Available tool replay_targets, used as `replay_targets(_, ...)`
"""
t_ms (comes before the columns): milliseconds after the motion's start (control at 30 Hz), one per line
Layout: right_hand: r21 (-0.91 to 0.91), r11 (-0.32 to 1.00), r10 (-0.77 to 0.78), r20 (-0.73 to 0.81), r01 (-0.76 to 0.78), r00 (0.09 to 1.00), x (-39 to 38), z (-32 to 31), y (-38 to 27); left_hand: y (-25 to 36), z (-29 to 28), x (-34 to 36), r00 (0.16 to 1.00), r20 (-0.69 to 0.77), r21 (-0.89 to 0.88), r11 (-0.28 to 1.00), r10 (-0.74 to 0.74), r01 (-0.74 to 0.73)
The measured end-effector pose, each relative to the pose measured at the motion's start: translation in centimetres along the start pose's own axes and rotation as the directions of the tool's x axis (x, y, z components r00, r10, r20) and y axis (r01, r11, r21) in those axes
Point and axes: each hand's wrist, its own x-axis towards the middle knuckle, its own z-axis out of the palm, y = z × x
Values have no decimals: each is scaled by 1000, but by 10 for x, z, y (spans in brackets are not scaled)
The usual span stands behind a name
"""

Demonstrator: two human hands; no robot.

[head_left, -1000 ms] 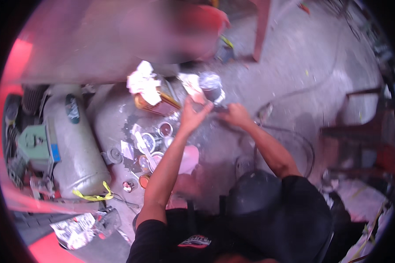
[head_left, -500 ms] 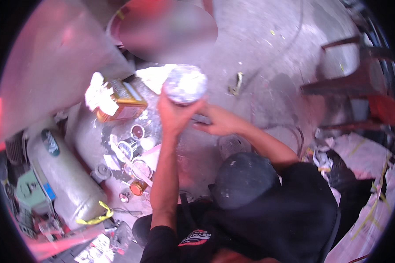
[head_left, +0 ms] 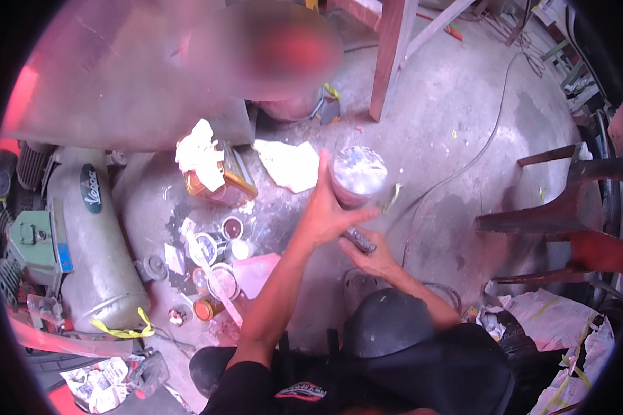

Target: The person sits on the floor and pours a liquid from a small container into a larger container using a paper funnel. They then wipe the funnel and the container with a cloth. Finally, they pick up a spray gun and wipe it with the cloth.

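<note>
My left hand [head_left: 327, 213] is wrapped round the side of a round container with a shiny silver top [head_left: 360, 171], raised in front of me above the floor. Just below it, my right hand [head_left: 372, 259] is closed on a short dark metal handle [head_left: 358, 240]. Whether this handle joins the container is hidden behind my left hand. Left of my forearm, several small tubs and cans stand on the floor, among them a tub of dark red liquid [head_left: 232, 227] and an orange-rimmed jar [head_left: 205, 309].
A rectangular tin [head_left: 223, 181] with crumpled white paper [head_left: 199, 153] on top stands beyond the tubs. A grey air compressor tank [head_left: 95, 235] lies at left. White paper [head_left: 287, 166] is on the floor. A dark red chair [head_left: 554, 207] stands at right, near a hose [head_left: 488, 149].
My view has shifted, so the floor and far wooden legs show more. Both hands, still gripping the container and handle, appear farther right and lower. More of the dark handle is visible.
</note>
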Motion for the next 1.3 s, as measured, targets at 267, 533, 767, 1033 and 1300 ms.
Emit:
replay_targets(267, 305, 926, 6, -603, 223, 798, 28, -38, -20, -28, 25, -16, 965, -81, -26, 968, -250, 248)
replay_targets(533, 182, 949, -15, -789, 257, 614, 47, -73, -24, -68, 120, -13, 749, 538, -674, 337, -386, 657)
replay_targets(767, 216, 939, 12, -798, 267, 603, 51, -76, -22, -87, 121, -9, 705, 649, -666, 233, -287, 709)
replay_targets(1033, 218, 942, 13, -781, 253, 625, 53, -82, -23, -99, 133, -10, 738, 597, -704, 235, -314, 670)
replay_targets(1300, 277, 909, 28, -786, 312, 617, 56, -91, -25, -93, 133, -6, 764, 582, -749, 182, -279, 637)
